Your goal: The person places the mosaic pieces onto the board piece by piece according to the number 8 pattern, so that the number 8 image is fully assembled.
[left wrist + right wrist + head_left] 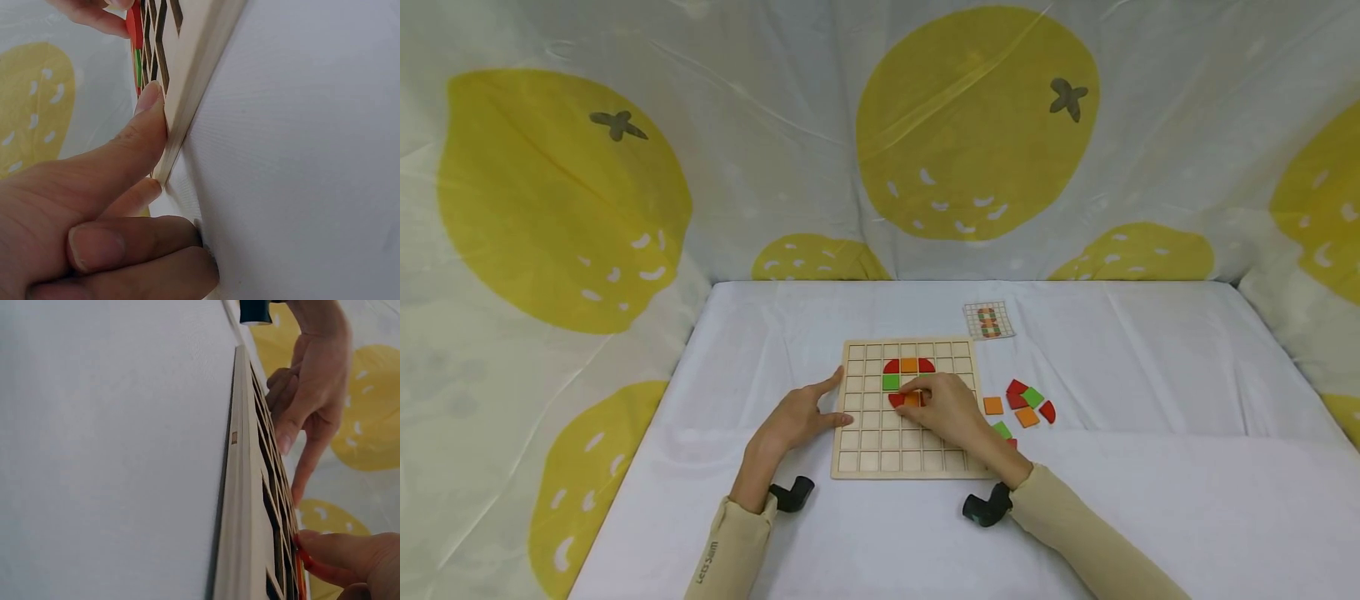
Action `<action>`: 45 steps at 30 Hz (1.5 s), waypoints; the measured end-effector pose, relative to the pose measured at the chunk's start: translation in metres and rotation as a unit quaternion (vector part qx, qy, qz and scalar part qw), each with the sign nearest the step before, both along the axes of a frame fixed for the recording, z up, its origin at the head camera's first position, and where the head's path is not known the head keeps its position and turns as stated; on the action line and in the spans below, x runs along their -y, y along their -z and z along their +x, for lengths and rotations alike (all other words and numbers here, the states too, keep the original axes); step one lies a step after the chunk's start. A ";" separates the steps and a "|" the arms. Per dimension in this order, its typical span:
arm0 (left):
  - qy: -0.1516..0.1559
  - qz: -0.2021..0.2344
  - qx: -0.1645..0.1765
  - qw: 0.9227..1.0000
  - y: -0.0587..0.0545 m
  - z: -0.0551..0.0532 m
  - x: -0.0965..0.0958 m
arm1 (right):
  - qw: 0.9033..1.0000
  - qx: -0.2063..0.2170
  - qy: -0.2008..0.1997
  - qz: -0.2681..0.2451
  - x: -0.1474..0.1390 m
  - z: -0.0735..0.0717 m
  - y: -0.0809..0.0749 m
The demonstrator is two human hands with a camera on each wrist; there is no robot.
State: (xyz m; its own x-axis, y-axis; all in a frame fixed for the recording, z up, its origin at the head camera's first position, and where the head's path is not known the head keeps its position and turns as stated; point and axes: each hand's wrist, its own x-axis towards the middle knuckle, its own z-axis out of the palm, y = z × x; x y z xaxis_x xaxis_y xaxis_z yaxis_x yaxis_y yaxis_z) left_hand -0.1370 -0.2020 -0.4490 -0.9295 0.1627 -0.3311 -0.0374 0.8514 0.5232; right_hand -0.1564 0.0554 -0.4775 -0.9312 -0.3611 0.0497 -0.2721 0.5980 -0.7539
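A square wooden grid board (857, 463) lies on the white table. My left hand (797, 417) rests at its left side, thumb and forefinger spread along the edge. In the left wrist view, the left thumb (140, 122) presses on the board's rim while other fingers bend against the cloth. Over the middle of the grid, my right hand (951, 408) pinches a red quarter-circle tile (895, 400) between thumb and forefinger, beside an orange square tile (912, 400). Above sit a green square (891, 382), an orange square (909, 365) and two red quarter-circles (927, 365).
A small pattern card (988, 320) lies behind the board's right corner. Right of the board are several loose tiles, among them an orange square (993, 406), a green one (1033, 397) and a red quarter-circle (1048, 411). Lemon-printed cloth (977, 125) hangs behind the table.
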 end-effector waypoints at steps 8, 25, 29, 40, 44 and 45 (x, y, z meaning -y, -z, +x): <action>0.000 -0.005 -0.002 1.000 0.001 -0.001 0.000 | 1.000 -0.015 0.001 0.000 0.005 0.000 0.002; -0.002 -0.005 -0.001 1.000 0.000 -0.001 0.000 | 0.999 0.011 0.026 -0.027 0.007 -0.002 0.003; -0.004 -0.006 0.000 1.000 -0.001 -0.001 -0.001 | 0.999 0.010 0.031 -0.028 0.007 -0.002 0.004; -0.009 -0.008 0.005 1.000 -0.003 0.000 -0.003 | 0.996 0.039 0.061 -0.060 -0.028 -0.003 -0.012; -0.012 -0.005 0.010 1.000 -0.003 0.001 -0.003 | 0.995 0.042 0.074 -0.055 -0.056 -0.002 -0.014; -0.013 -0.002 0.011 1.000 -0.003 0.001 -0.002 | 0.995 0.043 0.077 -0.052 -0.063 -0.002 -0.013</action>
State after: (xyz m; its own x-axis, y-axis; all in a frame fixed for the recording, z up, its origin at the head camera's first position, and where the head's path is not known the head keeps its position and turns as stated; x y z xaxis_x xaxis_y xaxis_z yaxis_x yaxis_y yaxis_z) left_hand -0.1361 -0.1996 -0.4464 -0.9258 0.1380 -0.3518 -0.0704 0.8517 0.5193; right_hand -0.1584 0.1186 -0.4648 -0.9777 -0.2100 -0.0023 -0.1152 0.5454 -0.8302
